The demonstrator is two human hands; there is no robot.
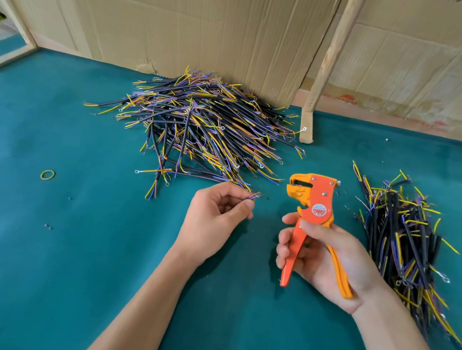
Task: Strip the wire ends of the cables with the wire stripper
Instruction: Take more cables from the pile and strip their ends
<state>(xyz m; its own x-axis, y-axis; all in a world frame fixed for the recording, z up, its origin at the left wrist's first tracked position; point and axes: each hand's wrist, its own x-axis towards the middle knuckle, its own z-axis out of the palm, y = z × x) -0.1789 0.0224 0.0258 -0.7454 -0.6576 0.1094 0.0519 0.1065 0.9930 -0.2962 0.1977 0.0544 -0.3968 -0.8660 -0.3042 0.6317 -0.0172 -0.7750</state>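
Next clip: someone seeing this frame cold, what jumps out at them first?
Probably the bright orange wire stripper, held upright near the centre by the right hand against the teal table. Next, the big heap of black cables with yellow and blue wire ends, piled against the cardboard wall, and a smaller cable pile at the right. The left hand pinches a few thin wire ends beside the stripper's head.

Teal table (35, 251), two cable piles (197, 128) (404, 243), rubber band (47, 175)
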